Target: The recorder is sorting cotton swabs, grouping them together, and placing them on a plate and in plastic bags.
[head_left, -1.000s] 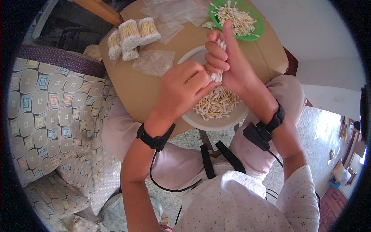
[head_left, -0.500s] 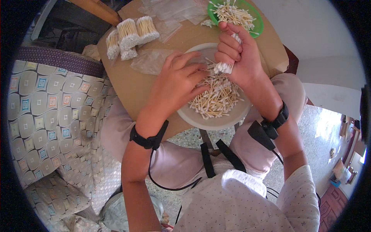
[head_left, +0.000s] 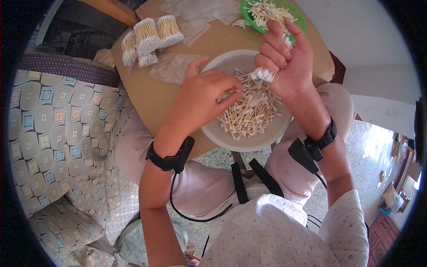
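Note:
A white bowl [head_left: 281,121] holds a loose heap of cotton swabs [head_left: 251,118] with pale wooden sticks and white tips. My right hand [head_left: 291,64] is raised over the bowl's far right side, its fingers closed round a bundle of cotton swabs [head_left: 264,74]; white tips show below and above the fist. Over the bowl's left part, my left hand [head_left: 200,95] pinches thumb and forefinger together. A pale tip shows at the pinch, apparently a single cotton swab, largely hidden by the fingers.
Several packs of cotton swabs [head_left: 149,35] lie at the far left of the cardboard-covered table [head_left: 144,95]. Clear plastic bags [head_left: 173,66] lie beside them and at the back. A green bowl [head_left: 303,27] with more swabs stands at the far right. Patterned fabric [head_left: 66,133] hangs on the left.
My left hand has gone from spread fingers over the heap to a pinch. My right hand has shifted slightly to the right, still holding its bundle.

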{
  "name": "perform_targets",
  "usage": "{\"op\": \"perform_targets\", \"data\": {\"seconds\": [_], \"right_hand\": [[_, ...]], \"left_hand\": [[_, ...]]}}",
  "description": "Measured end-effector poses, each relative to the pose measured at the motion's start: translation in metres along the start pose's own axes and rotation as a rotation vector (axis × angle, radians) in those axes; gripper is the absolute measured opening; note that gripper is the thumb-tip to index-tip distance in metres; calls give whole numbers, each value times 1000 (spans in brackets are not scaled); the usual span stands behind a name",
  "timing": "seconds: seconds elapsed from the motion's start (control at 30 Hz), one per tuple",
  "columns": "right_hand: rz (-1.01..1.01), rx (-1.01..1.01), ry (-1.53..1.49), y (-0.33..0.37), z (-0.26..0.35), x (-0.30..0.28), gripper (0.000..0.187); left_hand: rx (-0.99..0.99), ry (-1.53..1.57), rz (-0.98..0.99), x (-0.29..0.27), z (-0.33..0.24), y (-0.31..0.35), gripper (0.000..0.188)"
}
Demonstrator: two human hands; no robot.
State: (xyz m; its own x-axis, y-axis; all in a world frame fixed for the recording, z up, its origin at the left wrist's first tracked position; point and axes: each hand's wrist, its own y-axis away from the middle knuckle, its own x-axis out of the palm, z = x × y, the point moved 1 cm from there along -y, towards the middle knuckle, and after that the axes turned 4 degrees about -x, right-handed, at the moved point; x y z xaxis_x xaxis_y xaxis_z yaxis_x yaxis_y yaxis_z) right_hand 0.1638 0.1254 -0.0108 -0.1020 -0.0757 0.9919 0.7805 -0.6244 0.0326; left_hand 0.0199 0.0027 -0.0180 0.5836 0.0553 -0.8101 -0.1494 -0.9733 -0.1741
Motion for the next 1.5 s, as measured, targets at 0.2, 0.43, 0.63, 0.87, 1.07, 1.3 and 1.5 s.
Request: {"op": "perform_targets", "data": {"seconds": [0.2, 0.43, 0.63, 0.87, 1.07, 1.3, 1.5], "right_hand": [[-147, -20, 756, 4, -6, 15, 39], [-78, -128, 1435, 10, -30, 17, 38], [79, -511, 1718, 5, -29, 7, 24], [164, -547, 1878, 10, -33, 9, 22], [-20, -560, 1933, 12, -33, 13, 26], [164, -326, 2165, 11, -29, 10, 22], [331, -370, 2117, 10, -37, 7, 27]], "left_hand": [[-148, 396, -229, -15, 6, 4, 7], [-275, 882, -513, -23, 7, 1, 8], [-332, 640, -431, -15, 4, 0, 9], [-180, 150, -399, -4, 0, -1, 10], [-228, 237, -538, -12, 15, 0, 13], [-296, 860, -590, -26, 11, 2, 14], [-279, 886, -587, -26, 17, 4, 20]]}}
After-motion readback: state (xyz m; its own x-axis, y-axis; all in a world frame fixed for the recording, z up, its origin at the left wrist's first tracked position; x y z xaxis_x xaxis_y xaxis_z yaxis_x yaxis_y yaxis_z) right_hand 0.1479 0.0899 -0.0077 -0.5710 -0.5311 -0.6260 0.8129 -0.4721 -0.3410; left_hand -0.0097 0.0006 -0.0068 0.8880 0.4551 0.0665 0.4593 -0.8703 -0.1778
